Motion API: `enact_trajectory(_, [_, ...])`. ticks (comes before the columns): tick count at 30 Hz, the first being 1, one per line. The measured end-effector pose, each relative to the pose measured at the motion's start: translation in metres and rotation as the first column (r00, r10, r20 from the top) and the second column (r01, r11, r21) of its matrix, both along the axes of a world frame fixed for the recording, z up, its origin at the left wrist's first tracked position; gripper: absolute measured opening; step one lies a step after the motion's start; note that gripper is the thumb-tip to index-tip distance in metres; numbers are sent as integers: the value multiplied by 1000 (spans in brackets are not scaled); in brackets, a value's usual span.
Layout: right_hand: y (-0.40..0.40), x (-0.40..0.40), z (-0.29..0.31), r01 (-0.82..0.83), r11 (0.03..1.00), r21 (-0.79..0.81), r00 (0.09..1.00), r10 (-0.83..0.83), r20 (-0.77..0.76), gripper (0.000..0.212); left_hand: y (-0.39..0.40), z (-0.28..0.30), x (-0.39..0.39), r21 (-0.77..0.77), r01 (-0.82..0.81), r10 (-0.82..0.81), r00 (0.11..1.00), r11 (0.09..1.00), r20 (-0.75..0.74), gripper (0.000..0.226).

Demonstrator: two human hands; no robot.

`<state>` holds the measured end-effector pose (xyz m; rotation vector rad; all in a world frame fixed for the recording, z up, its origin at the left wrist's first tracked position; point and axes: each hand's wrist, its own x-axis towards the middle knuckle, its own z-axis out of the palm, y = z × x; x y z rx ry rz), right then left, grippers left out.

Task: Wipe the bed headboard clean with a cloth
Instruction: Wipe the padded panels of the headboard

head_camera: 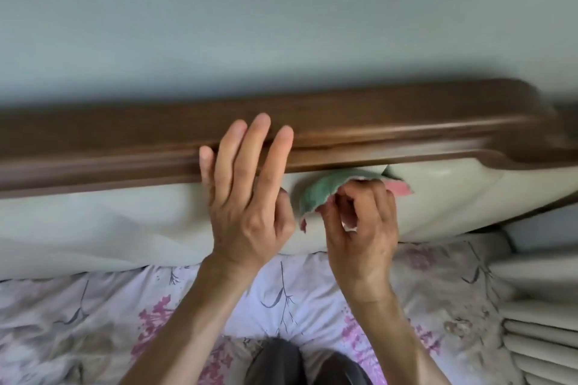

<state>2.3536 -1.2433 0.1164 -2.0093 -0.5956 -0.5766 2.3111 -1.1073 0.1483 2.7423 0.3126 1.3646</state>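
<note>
The headboard has a dark brown wooden top rail (391, 121) running across the view and a cream padded panel (109, 218) below it. My left hand (247, 196) lies flat with straight fingers against the rail's lower edge. Just to its right, my right hand (359, 228) grips a bunched green and pink cloth (325, 190) against the padded panel, right under the rail. Part of the cloth is hidden inside the fingers.
A grey-blue wall (281, 15) rises behind the headboard. Below lies floral bedding (93, 322) in white, pink and grey. Cream ribbed cushions (541, 322) stack at the right edge. My dark-clothed knee (294, 362) shows at the bottom.
</note>
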Motion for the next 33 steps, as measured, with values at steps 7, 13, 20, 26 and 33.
enact_trajectory(7, [29,-8,-60,20,996,-89,950,9,312,18,1,-33,-10,2,112,-112,989,994,101,67])
enact_trajectory(13, [28,-21,-90,32,994,-100,942,4,334,20,-18,-79,-54,-75,63,-68,995,995,-70,67])
enact_trajectory(20, [12,-17,-125,26,956,-291,901,104,421,23,-4,-102,-77,-97,23,-43,979,995,-201,71])
enact_trajectory(26, [38,-22,-92,35,976,-214,906,59,420,8,-3,-120,-77,-108,43,-64,978,993,-200,76])
enact_trajectory(33, [32,-34,-154,31,926,-377,868,161,469,21,0,-139,-79,-173,69,-91,989,982,-117,70])
